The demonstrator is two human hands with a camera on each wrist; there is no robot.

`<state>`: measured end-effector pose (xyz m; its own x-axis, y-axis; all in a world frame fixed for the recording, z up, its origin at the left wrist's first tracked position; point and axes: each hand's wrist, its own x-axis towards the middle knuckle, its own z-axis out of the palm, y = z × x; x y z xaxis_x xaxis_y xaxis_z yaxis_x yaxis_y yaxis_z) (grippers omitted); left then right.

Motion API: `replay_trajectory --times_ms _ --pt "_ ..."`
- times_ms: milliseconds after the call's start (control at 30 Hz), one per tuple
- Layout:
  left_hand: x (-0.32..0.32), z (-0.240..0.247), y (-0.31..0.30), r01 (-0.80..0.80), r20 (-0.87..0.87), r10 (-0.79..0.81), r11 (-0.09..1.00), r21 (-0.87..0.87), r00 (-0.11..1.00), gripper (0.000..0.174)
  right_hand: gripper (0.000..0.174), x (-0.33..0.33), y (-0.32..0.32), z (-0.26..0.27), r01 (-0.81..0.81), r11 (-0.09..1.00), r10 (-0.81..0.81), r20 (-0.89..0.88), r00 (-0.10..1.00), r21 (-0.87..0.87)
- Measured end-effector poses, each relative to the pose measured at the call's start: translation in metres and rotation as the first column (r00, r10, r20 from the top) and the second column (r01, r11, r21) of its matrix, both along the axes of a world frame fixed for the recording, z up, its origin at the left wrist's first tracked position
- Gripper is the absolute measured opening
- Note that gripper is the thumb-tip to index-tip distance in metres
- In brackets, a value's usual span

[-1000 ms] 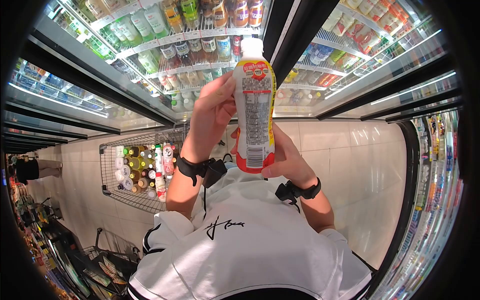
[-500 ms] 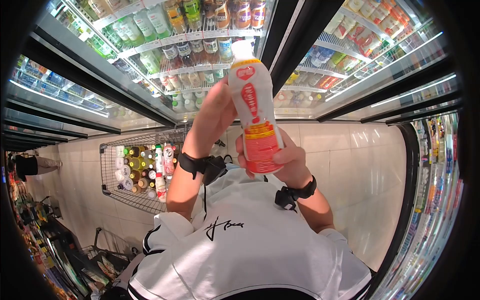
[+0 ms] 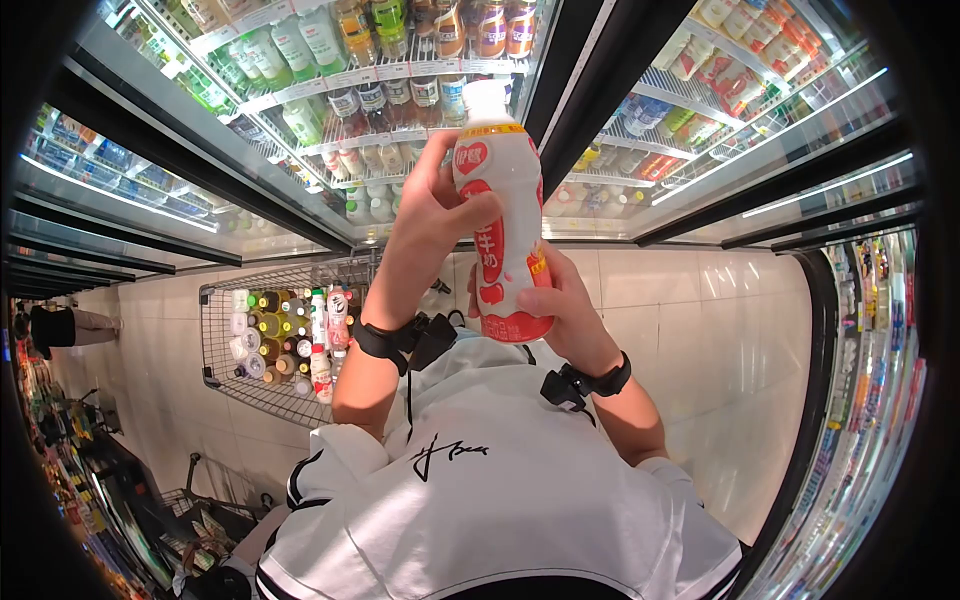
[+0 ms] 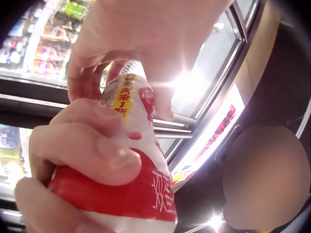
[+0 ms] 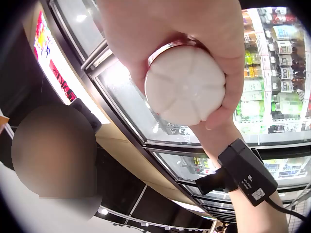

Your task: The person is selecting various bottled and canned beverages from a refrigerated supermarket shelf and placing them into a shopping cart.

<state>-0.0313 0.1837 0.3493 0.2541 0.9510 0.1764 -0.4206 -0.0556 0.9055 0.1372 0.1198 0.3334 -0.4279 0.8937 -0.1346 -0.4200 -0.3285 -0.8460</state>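
Note:
A white plastic milk-drink bottle [image 3: 515,190] with red print and a white cap is held up in front of the chest in the head view, tilted slightly. My left hand [image 3: 432,215] grips its upper half, the thumb lying across the front. Lower down, my right hand [image 3: 570,310] holds the bottle near its red base, thumb on the front. The left wrist view shows right-hand fingers curled round the red band. In the right wrist view the bottle's white ribbed bottom [image 5: 185,85] faces the camera, with fingers on both sides.
A wire shopping cart [image 3: 204,335] loaded with several bottles stands on the floor at left. Ahead are fridge shelves [image 3: 380,72] of drinks behind dark-framed doors. Another person [image 3: 60,328] is at far left, and a dark cart [image 3: 195,490] stands at lower left.
The bottle has turned about its long axis, from the barcode side to the red-printed side. My left thumb has moved across its front. The cap end leans slightly further left.

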Motion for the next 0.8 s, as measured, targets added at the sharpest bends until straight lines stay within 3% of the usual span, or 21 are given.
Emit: replay_trajectory --times_ms 67,133,267,467,600,667,733,800 --pt "-0.004 -0.001 0.002 0.052 0.04 -0.052 0.999 0.011 0.998 0.06 0.072 0.001 0.002 0.001 -0.09 0.995 0.086 -0.106 0.991 -0.037" --pt "-0.007 -0.001 0.005 0.093 0.161 -0.066 0.981 -0.169 0.985 0.059 0.073 0.002 0.001 -0.001 -0.107 0.992 0.094 -0.177 0.98 -0.062" --pt "-0.008 0.004 0.004 0.13 0.139 -0.103 0.972 -0.194 0.985 0.052 0.076 0.004 0.003 -0.004 -0.186 0.978 0.143 -0.354 0.924 -0.089" --pt "-0.002 0.001 0.0 0.184 0.269 -0.123 0.96 -0.214 0.955 0.046 0.073 0.006 0.003 -0.012 -0.251 0.967 0.197 -0.49 0.849 -0.045" --pt "-0.003 0.006 -0.004 0.156 0.2 -0.128 0.98 -0.126 0.971 0.046 0.074 0.007 0.003 -0.012 -0.287 0.957 0.224 -0.516 0.827 -0.045" --pt "-0.002 0.01 -0.006 0.147 0.171 -0.129 0.984 -0.096 0.977 0.047 0.074 0.005 0.003 -0.01 -0.238 0.971 0.211 -0.377 0.902 -0.026" --pt "0.0 0.012 -0.007 0.078 0.022 -0.077 0.995 -0.055 0.997 0.051 0.077 0.004 0.001 -0.01 -0.205 0.977 0.177 -0.334 0.926 -0.051" --pt "0.0 0.012 -0.008 0.073 0.04 -0.07 0.995 -0.067 0.997 0.051 0.08 0.003 0.0 -0.008 -0.173 0.982 0.144 -0.29 0.946 -0.075"
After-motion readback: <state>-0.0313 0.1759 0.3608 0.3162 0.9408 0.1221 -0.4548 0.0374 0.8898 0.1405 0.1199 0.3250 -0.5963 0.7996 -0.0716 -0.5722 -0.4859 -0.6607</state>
